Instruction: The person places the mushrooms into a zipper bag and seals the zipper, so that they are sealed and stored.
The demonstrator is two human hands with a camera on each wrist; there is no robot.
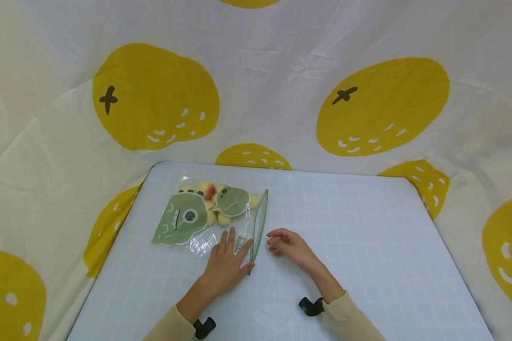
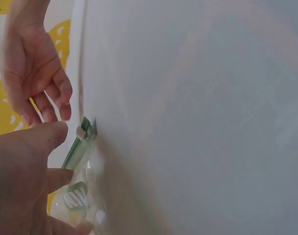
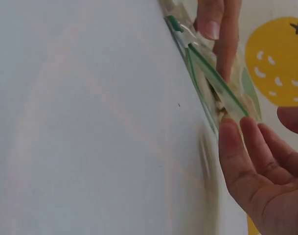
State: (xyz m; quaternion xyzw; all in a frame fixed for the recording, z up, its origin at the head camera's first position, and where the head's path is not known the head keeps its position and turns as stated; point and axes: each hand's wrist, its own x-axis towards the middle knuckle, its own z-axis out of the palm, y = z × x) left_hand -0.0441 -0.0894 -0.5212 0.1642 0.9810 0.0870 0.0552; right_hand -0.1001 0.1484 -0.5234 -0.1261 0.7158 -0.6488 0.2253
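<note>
Zip bag (image 1: pixel 211 215) (fruit-like pieces inside) lies at 11 o'clock of your left hand (image 1: pixel 227 265), which presses it flat-fingered; keep it pinned while your relaxed, empty right hand (image 1: pixel 291 247) meets the green zip strip (image 1: pixel 259 222).

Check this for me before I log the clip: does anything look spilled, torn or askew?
Nothing stands out. The zip bag lies flat on the table, contents inside; left hand rests on it, right hand beside its green zip edge.
</note>
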